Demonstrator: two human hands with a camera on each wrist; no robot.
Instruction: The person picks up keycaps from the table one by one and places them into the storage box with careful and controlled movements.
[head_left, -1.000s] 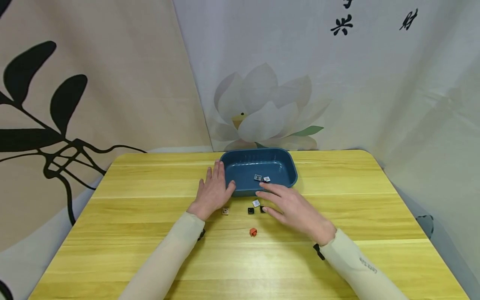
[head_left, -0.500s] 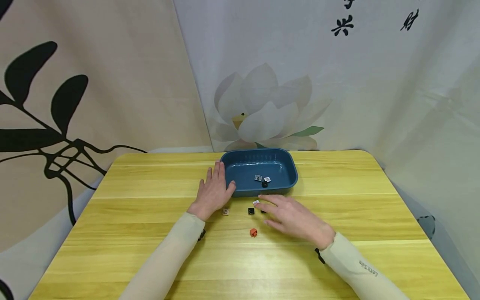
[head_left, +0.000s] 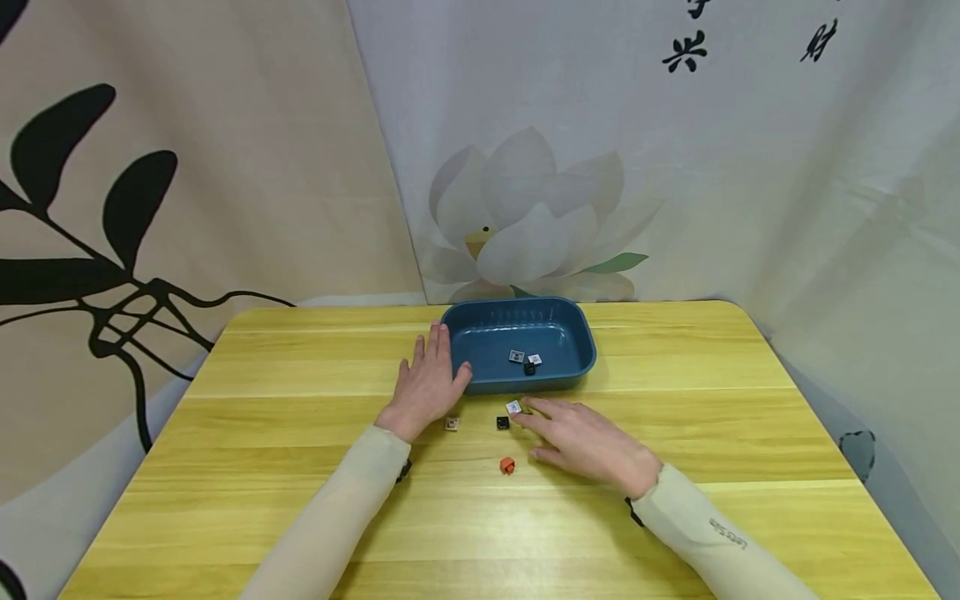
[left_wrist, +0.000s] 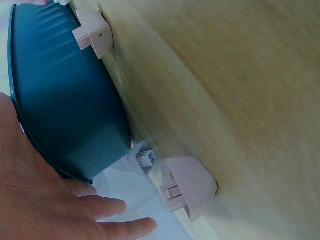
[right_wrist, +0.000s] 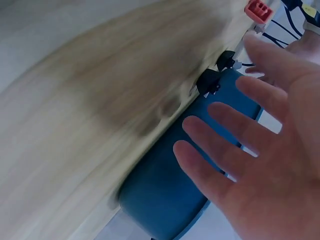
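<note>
My left hand (head_left: 426, 383) lies with straight fingers along the left rim of a blue rectangular basin (head_left: 465, 388). My right hand (head_left: 588, 437) hovers in front of the basin, fingers spread, with nothing in its grasp; its fingertips are right at a white keycap (head_left: 513, 407). A black keycap (head_left: 502, 423) sits just left of those fingers, and the right wrist view shows a second black keycap (right_wrist: 207, 82) near them. Closer to me is an orange keycap (head_left: 507, 466). A beige keycap (head_left: 452, 424) lies beside my left wrist. In the left wrist view, pinkish keycaps (left_wrist: 192, 185) stand outside the basin.
Inside the basin are a grey keycap (head_left: 517, 356), a white one and a black one. The wooden table (head_left: 300, 350) ends at a hanging cloth (head_left: 337, 167) behind the basin. A black strap (head_left: 633, 512) is on my right wrist.
My right hand has drawn back from over the basin's front rim to the keycaps before it. A black keycap now shows in the basin. The left hand has stayed in place.
</note>
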